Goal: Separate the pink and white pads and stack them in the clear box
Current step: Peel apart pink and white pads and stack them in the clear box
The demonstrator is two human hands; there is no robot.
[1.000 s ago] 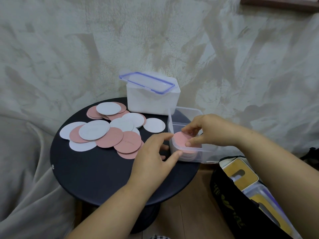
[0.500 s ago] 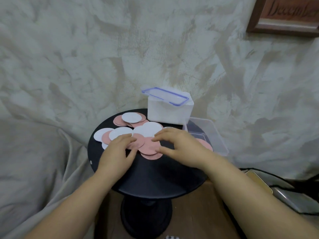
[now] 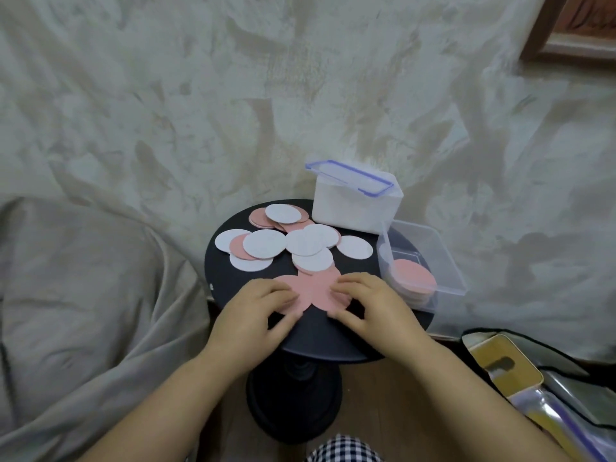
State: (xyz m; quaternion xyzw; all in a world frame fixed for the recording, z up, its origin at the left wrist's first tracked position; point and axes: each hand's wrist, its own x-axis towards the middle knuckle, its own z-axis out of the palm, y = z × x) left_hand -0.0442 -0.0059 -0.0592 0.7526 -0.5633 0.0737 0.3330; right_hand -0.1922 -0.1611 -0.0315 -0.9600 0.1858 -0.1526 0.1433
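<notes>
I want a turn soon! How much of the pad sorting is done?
Partly. A pink stack already sits in the clear box. The left hand and right hand rest on loose pink pads near the table's front edge. Many white pads, and some pink ones among them, are yet to be sorted on the black table.

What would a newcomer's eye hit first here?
The left hand and right hand rest on overlapping pink pads near the front of a small round black table. Behind them, white pads and more pink ones lie in a loose heap. At the table's right edge, a clear box holds a pink stack.
</notes>
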